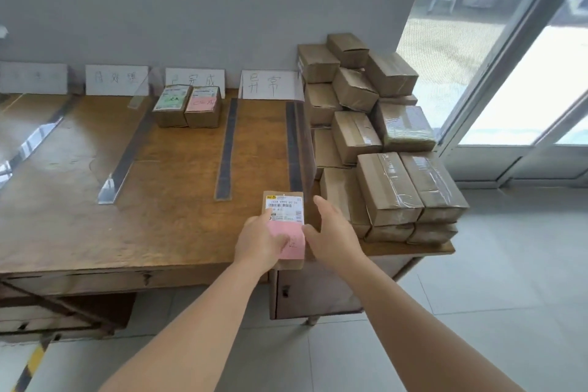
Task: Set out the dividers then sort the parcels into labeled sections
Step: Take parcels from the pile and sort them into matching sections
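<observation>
Parcels: one small brown parcel (284,226) with a barcode label and a pink slip sits at lower centre of the frame, above the wooden table's (95,216) near edge. My left hand (261,240) closes around its left side, thumb over the pink slip. My right hand (332,229) is open, fingers spread, touching or just beside its right edge. Clear dividers (127,152) stand across the table; two sorted parcels (187,108) rest upper centre. Unsorted boxes (381,137) fill the right. I judge a one-handed grip may slip, or I may misread the blurred section labels (269,84).
</observation>
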`<action>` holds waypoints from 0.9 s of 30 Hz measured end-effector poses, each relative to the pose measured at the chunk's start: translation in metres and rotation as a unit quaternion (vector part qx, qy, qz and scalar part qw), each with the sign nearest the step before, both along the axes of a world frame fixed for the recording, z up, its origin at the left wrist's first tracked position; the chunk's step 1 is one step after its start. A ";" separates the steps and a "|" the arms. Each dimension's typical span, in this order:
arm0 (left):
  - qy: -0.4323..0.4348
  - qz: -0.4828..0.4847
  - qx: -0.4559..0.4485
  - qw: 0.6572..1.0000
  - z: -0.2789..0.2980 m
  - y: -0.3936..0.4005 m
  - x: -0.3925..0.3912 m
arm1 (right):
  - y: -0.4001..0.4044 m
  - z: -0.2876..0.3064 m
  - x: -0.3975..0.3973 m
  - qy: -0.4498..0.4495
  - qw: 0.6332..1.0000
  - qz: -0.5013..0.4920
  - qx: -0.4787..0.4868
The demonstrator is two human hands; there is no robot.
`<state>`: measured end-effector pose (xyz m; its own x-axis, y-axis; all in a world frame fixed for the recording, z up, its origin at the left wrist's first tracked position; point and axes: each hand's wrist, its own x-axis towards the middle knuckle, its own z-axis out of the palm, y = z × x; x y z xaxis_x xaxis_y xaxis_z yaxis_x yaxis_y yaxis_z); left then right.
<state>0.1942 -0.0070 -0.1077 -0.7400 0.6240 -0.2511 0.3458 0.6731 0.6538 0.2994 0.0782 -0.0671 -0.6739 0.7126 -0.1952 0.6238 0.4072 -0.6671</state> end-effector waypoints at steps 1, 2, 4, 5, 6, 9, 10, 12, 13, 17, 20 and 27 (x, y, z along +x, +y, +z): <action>0.004 0.001 0.001 1.000 -0.002 0.003 0.000 | 0.008 0.006 0.005 -0.005 0.997 -0.012 0.071; 0.005 0.002 -0.001 1.000 -0.005 0.005 0.001 | 0.017 0.010 0.010 -0.013 0.991 -0.028 0.131; 0.004 0.008 -0.006 1.000 -0.010 0.008 0.000 | 0.037 0.014 0.019 -0.047 0.978 -0.069 0.194; 0.004 0.012 -0.007 1.000 -0.011 0.009 0.000 | 0.047 0.017 0.023 -0.079 0.973 -0.094 0.198; 0.003 0.014 -0.009 1.000 -0.012 0.010 0.000 | 0.056 0.015 0.027 -0.114 0.968 -0.114 0.192; -0.004 0.016 -0.017 1.000 -0.011 0.010 -0.001 | 0.077 0.008 0.036 -0.221 0.952 -0.131 0.166; -0.008 0.017 -0.021 1.000 -0.010 0.010 -0.001 | 0.079 0.005 0.038 -0.240 0.949 -0.128 0.160; -0.013 0.020 -0.021 1.000 -0.011 0.010 -0.001 | 0.079 0.000 0.041 -0.245 0.946 -0.118 0.177; -0.013 0.023 -0.018 0.999 -0.011 0.009 -0.001 | 0.077 -0.001 0.041 -0.235 0.944 -0.114 0.202; -0.021 0.030 -0.013 0.999 -0.014 0.010 -0.001 | 0.072 -0.002 0.040 -0.209 0.945 -0.122 0.221; -0.016 0.033 -0.011 0.999 -0.015 0.011 0.000 | 0.075 -0.005 0.035 -0.205 0.949 -0.135 0.196; 0.017 0.036 -0.032 0.999 -0.010 0.005 0.003 | 0.066 0.000 0.030 -0.106 0.960 -0.188 0.177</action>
